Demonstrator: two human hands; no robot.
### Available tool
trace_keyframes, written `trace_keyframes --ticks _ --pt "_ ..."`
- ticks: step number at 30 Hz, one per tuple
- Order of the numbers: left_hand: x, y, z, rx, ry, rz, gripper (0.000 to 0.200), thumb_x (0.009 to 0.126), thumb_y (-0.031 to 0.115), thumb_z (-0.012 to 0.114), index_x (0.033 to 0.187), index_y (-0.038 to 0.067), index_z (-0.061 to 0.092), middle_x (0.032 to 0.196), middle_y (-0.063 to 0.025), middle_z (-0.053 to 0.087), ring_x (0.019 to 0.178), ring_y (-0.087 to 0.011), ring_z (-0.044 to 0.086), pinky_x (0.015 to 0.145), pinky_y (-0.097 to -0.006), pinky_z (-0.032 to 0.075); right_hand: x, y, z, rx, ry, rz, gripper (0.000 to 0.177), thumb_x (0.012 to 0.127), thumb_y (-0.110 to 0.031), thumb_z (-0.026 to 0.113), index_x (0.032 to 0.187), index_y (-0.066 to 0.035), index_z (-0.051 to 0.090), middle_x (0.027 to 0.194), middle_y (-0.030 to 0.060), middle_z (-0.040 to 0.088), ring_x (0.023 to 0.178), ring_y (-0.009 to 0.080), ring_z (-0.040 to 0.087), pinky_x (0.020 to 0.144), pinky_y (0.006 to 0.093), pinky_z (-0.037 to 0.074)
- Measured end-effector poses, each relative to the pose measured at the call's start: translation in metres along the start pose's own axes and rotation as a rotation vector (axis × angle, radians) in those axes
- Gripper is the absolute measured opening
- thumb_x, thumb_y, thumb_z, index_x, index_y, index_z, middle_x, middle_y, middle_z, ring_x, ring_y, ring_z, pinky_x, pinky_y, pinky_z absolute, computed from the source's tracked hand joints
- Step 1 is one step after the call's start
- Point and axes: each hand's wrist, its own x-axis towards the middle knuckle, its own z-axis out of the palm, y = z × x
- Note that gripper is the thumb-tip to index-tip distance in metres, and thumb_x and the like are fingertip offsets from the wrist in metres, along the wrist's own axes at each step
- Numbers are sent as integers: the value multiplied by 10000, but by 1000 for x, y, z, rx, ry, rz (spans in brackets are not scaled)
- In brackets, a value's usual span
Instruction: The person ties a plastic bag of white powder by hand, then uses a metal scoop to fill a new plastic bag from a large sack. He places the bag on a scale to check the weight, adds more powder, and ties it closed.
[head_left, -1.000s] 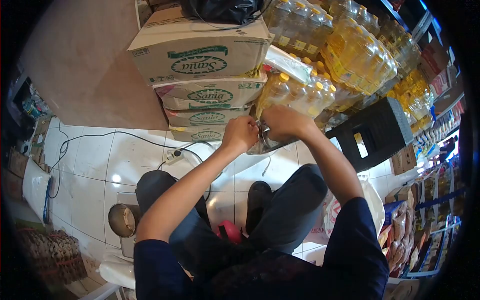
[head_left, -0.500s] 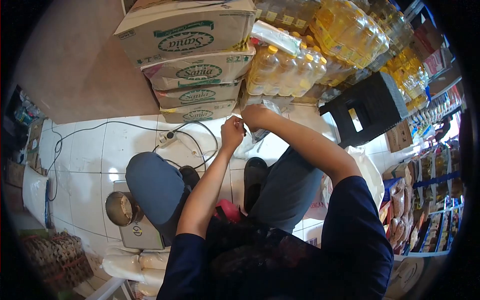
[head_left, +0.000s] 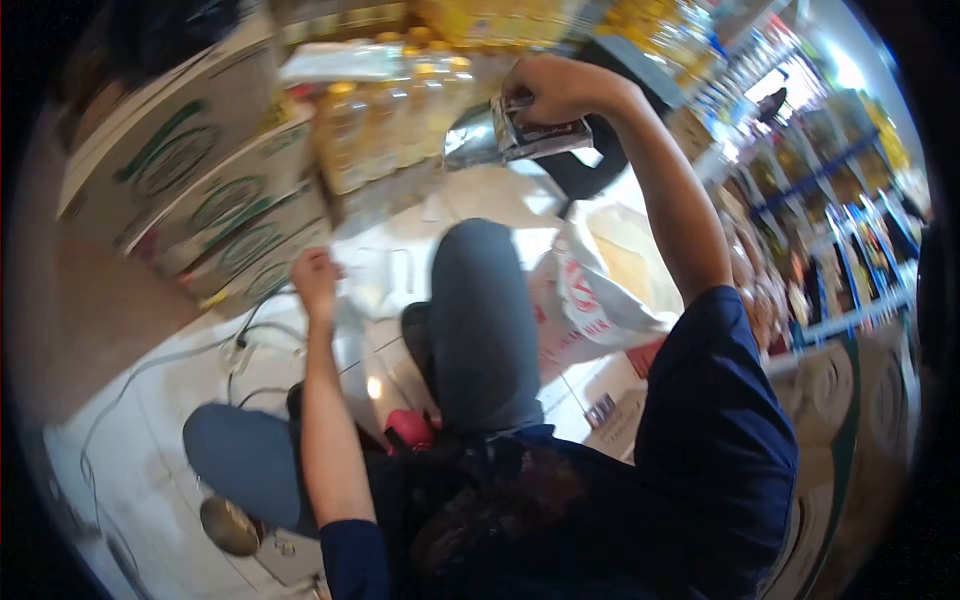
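Observation:
My right hand is raised at the upper middle, its fingers closed on the top of a shiny silver packet with dark printed parts. The packet hangs tilted below the fingers, in front of a black plastic stool. To the left and lower, my left hand hovers near the stacked cartons with its fingers curled in. Blur hides whether anything is in it. Below the packet stands an open white sack with red print, pale stuff showing inside.
Cartons are stacked at the left, beside wrapped bottles of yellow oil. A black cable runs over the tiled floor. A metal pot sits by my left knee. Shelves of goods line the right.
My view has turned to the right. My right hand has moved away from my left, lifting the packet towards the stool and sack. The left hand has stayed behind near the cartons.

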Motion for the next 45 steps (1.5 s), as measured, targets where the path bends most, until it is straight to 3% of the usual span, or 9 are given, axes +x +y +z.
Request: trace_keyframes --ticks 3,6,9,14,16,17,28,40,45 --pt "10 -2 -6 79 -43 64 126 889 92 538 861 -23 581 612 -85 606 505 -137 583 481 -254 458 -88 25 -30 -137 -3 316 412 723 -273 681 1055 -34 633 1008 170 594 952 285 583 815 358 459" --pt "12 9 -10 132 -49 62 135 888 93 530 875 -29 588 620 -81 607 498 -125 572 482 -244 447 -158 69 -22 -123 -87 397 336 736 -288 649 935 -18 663 873 168 637 819 273 620 734 367 481" --pt "16 13 -12 193 -62 70 141 885 92 527 872 -30 597 624 -78 608 499 -123 570 471 -246 443 -202 115 27 17 -213 453 291 752 -266 562 818 -2 667 701 164 643 617 256 610 627 378 482" --pt "18 10 -18 200 -72 44 135 883 87 529 868 -29 596 620 -75 599 490 -117 557 468 -243 445 -221 147 135 16 -688 640 309 689 -266 579 735 24 676 718 175 667 609 256 628 577 370 492" --pt "16 11 -19 196 -74 46 128 882 80 526 880 -32 588 619 -69 591 489 -109 542 460 -237 436 -226 144 172 101 -540 603 231 643 -143 571 733 44 673 667 162 652 563 251 632 510 388 487" --pt "16 10 -19 190 -79 45 128 883 79 525 886 -32 586 619 -67 588 489 -108 538 458 -235 434 -223 142 180 25 -703 729 225 661 -124 563 763 39 681 705 150 665 615 250 654 551 378 507" --pt "11 17 -20 138 -78 13 128 891 82 521 896 -32 578 612 -52 569 487 -96 515 459 -221 420 -188 181 317 -195 -747 507 227 645 -103 633 821 21 703 855 212 665 820 302 658 672 384 519" --pt "13 18 -21 179 -62 -25 136 894 97 531 910 -22 595 612 -47 571 490 -95 522 459 -223 422 -193 180 315 164 -180 571 228 771 -172 568 883 19 619 849 238 629 837 374 626 742 456 469" --pt "13 19 -21 184 -56 -30 130 891 98 534 904 -15 597 610 -48 576 481 -95 523 457 -221 422 -217 181 303 351 -10 549 230 794 -231 566 814 -10 626 766 203 618 711 332 607 656 435 455"
